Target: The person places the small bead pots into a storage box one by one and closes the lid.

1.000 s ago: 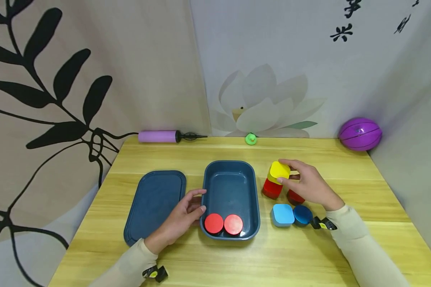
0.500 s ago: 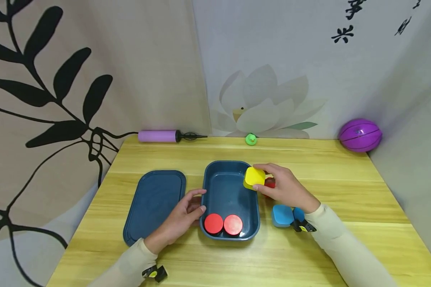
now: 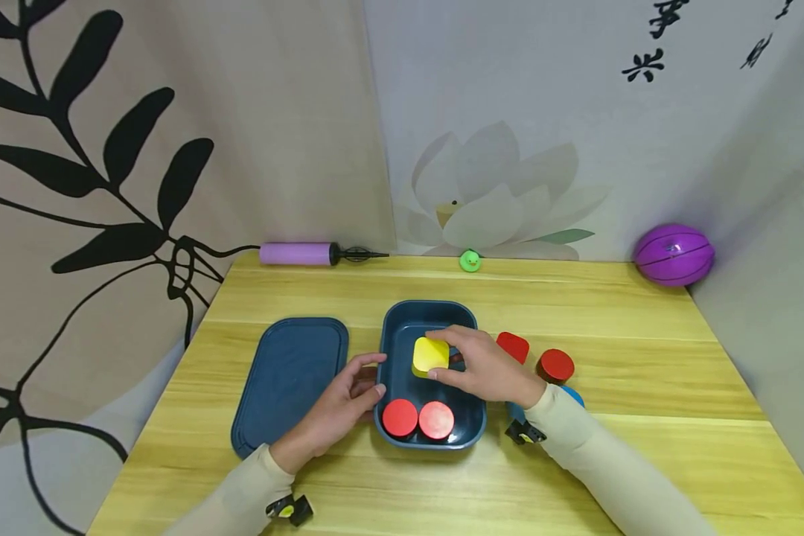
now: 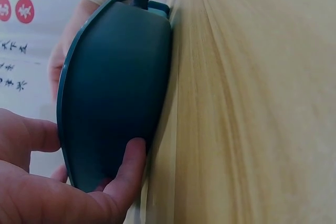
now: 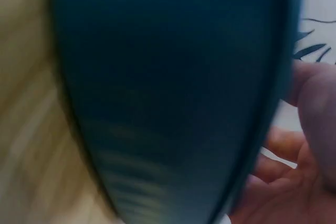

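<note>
My right hand [image 3: 485, 365] pinches a yellow block [image 3: 430, 356] with rounded corners between thumb and fingers, over the inside of a dark blue rectangular container [image 3: 472, 435]. Whether the block touches the container's floor I cannot tell. Two red round blocks [image 3: 400, 418] lie side by side at the container's near end. On its left side, my left hand [image 3: 331, 402] touches the rim and outer wall with relaxed fingers; the left wrist view shows a finger against that wall [image 4: 113, 77]. The container's blurred wall [image 5: 168, 77] fills the right wrist view, hiding the yellow block.
Right of the container are a red square block [image 3: 513, 347], a red round block [image 3: 555, 365] and a blue round block [image 3: 574, 396], partly covered by my sleeve. A dark blue lid [image 3: 291, 380] lies left. At the back are a purple pump [image 3: 297, 254], green duck [image 3: 470, 260] and purple ball [image 3: 674, 254].
My right hand has lifted the yellow block off the red square block and carried it left, over the container. My left hand stays at the container's side.
</note>
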A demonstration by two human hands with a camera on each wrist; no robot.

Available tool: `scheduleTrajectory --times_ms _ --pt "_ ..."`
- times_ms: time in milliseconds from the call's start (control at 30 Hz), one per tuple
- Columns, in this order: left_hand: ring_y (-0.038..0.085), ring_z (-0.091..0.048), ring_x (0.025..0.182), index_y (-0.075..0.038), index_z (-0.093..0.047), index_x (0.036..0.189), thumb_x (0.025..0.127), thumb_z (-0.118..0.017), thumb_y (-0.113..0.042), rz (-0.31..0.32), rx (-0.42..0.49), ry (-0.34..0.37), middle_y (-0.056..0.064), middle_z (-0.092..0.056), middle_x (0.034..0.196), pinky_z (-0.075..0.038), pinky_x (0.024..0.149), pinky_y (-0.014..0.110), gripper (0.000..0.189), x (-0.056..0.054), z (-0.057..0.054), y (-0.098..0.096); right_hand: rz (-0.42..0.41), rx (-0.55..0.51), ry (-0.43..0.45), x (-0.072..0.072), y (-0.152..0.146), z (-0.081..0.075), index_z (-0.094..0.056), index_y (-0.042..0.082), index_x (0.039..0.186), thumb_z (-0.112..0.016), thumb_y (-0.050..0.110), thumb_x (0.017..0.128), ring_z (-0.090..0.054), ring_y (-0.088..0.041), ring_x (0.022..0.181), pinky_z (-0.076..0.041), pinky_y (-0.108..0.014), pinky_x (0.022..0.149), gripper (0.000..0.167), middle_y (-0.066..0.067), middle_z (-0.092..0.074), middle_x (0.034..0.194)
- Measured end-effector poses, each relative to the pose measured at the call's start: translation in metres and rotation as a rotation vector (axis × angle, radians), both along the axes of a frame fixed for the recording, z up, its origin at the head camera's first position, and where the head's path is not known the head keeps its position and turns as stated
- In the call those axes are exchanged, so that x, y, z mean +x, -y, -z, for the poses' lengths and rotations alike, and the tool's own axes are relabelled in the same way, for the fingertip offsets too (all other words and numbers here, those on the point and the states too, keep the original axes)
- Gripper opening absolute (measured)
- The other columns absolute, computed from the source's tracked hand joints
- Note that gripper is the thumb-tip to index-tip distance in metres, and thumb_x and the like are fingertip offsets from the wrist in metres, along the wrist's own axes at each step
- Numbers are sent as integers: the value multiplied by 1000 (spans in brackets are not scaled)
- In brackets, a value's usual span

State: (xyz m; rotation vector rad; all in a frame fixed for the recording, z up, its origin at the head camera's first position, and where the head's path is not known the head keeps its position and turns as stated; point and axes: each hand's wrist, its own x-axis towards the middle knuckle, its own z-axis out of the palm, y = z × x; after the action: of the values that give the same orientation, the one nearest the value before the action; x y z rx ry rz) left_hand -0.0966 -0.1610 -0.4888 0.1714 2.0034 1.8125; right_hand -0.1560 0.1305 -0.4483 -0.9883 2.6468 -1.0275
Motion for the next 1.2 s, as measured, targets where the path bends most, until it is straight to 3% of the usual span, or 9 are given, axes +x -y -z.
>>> scheduleTrajectory --times_ms 233,533,833,1100,1200 --pt "37 -60 133 -16 -36 162 110 -59 -19 9 5 4 24 -48 156 -61 94 42 56 0 0 0 -58 64 -35 6 22 6 -61 8 147 -79 40 97 -64 -22 127 -59 -39 100 62 -8 -66 144" --pt "34 -60 134 -19 -36 162 111 -57 -24 20 -11 4 24 -47 157 -60 97 45 55 1 1 -1 -120 139 -46 11 39 15 -63 10 145 -78 43 97 -65 -15 117 -58 -34 101 60 -3 -70 134" --pt "34 -58 134 -18 -34 163 112 -55 -23 25 -6 10 24 -46 157 -60 96 44 55 1 1 -1 -155 140 -62 11 42 18 -64 7 143 -76 39 99 -65 -16 103 -56 -28 90 56 -3 -70 128" --pt "34 -59 133 -19 -34 162 112 -56 -24 27 -3 15 25 -45 157 -61 95 44 55 0 0 1 -137 124 -71 11 37 10 -63 7 145 -74 38 100 -67 -19 122 -57 -38 104 56 -6 -68 140" --pt "34 -59 133 -19 -34 163 112 -56 -25 26 -10 12 25 -45 157 -61 95 44 56 0 1 1 -129 89 -63 12 32 6 -63 6 145 -74 36 100 -69 -21 118 -59 -37 100 55 -7 -67 142"
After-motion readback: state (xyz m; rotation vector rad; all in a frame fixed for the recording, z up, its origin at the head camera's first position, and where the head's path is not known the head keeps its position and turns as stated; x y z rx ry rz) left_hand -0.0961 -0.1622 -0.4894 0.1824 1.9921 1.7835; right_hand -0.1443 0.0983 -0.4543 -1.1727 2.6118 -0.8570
